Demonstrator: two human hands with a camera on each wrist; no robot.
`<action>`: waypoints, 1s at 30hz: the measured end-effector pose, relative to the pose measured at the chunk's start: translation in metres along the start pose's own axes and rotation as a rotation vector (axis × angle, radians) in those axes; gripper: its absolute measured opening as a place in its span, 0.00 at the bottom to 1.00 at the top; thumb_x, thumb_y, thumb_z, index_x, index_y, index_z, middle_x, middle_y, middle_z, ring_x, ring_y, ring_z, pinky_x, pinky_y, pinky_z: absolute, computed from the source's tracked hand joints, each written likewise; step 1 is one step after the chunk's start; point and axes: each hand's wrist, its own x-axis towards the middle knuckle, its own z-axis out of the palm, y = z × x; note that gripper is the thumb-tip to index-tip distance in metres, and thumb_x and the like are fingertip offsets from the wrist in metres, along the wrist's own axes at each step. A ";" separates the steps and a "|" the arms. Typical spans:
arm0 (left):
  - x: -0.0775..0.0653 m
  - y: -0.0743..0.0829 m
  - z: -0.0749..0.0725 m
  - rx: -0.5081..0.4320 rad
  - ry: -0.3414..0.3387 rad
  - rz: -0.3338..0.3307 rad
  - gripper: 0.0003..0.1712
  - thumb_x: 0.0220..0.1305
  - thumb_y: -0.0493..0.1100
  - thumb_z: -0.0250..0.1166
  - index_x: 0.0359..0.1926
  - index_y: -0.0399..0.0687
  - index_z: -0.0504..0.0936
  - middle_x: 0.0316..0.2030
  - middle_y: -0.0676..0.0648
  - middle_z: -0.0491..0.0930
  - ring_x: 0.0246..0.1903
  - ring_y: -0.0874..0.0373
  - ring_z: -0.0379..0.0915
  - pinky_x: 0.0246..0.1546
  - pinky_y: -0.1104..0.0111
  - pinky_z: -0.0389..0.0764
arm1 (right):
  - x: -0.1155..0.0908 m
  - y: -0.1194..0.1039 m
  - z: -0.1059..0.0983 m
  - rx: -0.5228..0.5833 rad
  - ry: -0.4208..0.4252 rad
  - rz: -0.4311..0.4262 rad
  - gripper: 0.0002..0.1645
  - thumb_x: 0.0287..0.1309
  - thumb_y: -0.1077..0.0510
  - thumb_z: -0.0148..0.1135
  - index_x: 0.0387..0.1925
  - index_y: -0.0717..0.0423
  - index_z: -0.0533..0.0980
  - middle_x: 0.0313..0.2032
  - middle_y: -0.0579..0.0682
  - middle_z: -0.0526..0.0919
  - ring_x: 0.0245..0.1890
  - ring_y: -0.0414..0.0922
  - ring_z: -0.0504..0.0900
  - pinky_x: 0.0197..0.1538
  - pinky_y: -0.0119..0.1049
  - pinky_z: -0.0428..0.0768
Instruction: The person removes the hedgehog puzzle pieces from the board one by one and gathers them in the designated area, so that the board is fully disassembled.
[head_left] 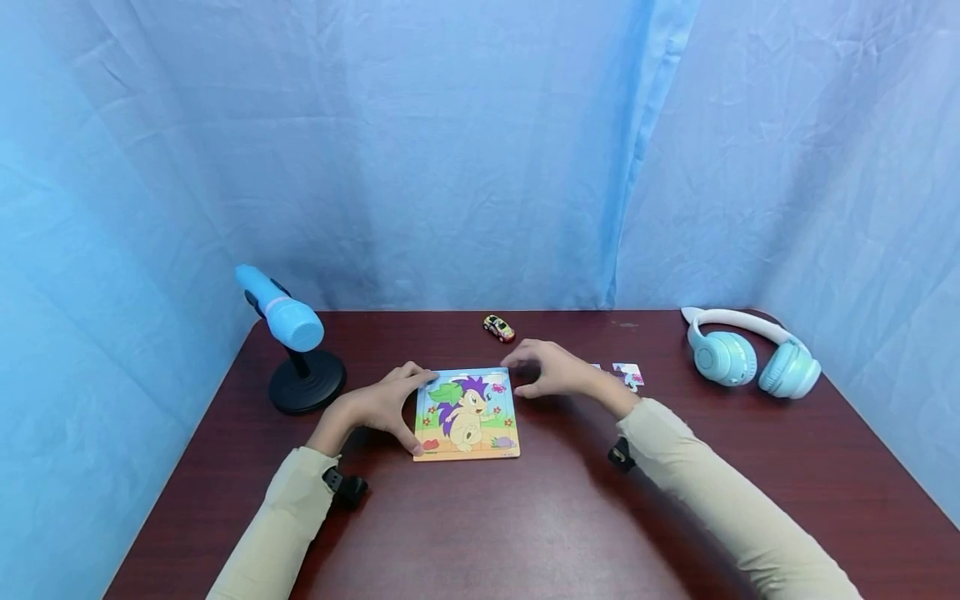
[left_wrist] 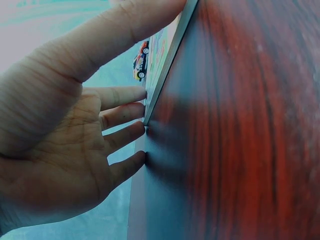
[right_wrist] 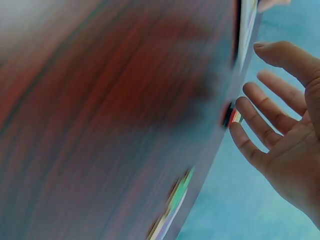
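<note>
A square hedgehog picture puzzle [head_left: 468,414] lies flat on the table in the head view. Along its left side is my left hand [head_left: 382,407], the thumb at the near corner and the fingers by the far corner. The left wrist view shows those fingers [left_wrist: 125,114] fairly straight and spread at the board's edge. My right hand [head_left: 551,369] hovers just off the puzzle's upper right corner, fingers loosely bent. In the right wrist view its palm [right_wrist: 295,155] faces the camera and holds nothing.
Loose puzzle pieces [head_left: 628,374] lie beyond my right forearm, partly hidden by it. A small toy car [head_left: 498,328] sits behind the puzzle. At the left stands a blue microphone [head_left: 295,323] on a black base [head_left: 306,383]; headphones [head_left: 723,358] rest at the right.
</note>
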 end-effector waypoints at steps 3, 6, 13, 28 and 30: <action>0.000 0.000 0.000 -0.003 0.001 -0.004 0.68 0.43 0.54 0.85 0.79 0.41 0.56 0.64 0.41 0.63 0.64 0.46 0.59 0.66 0.47 0.72 | 0.015 -0.017 0.009 0.014 -0.018 -0.011 0.26 0.57 0.56 0.74 0.58 0.56 0.82 0.53 0.54 0.82 0.52 0.49 0.81 0.59 0.49 0.80; 0.000 0.000 -0.001 -0.006 -0.004 -0.008 0.68 0.44 0.54 0.84 0.79 0.41 0.55 0.64 0.41 0.63 0.64 0.45 0.59 0.66 0.47 0.71 | 0.026 -0.030 0.018 0.039 -0.052 -0.017 0.28 0.58 0.55 0.73 0.60 0.57 0.81 0.54 0.54 0.82 0.54 0.49 0.80 0.58 0.48 0.80; 0.003 -0.001 -0.001 -0.002 -0.013 0.003 0.68 0.45 0.54 0.84 0.79 0.40 0.54 0.65 0.40 0.61 0.65 0.45 0.58 0.67 0.46 0.69 | 0.046 -0.051 0.034 0.035 -0.097 -0.043 0.29 0.60 0.56 0.72 0.63 0.59 0.79 0.56 0.55 0.79 0.53 0.49 0.80 0.57 0.45 0.81; 0.003 0.001 0.001 -0.036 0.000 -0.020 0.67 0.45 0.52 0.85 0.79 0.38 0.55 0.73 0.38 0.53 0.70 0.42 0.55 0.71 0.45 0.65 | 0.060 -0.065 0.046 0.028 -0.098 0.024 0.32 0.58 0.57 0.73 0.64 0.60 0.78 0.55 0.55 0.80 0.54 0.48 0.81 0.56 0.41 0.82; 0.002 0.002 0.001 -0.038 -0.002 -0.023 0.68 0.45 0.53 0.84 0.79 0.38 0.55 0.73 0.38 0.53 0.70 0.42 0.55 0.71 0.45 0.66 | 0.061 -0.066 0.046 0.023 -0.098 0.029 0.32 0.58 0.58 0.74 0.64 0.60 0.78 0.55 0.55 0.80 0.54 0.48 0.81 0.56 0.41 0.83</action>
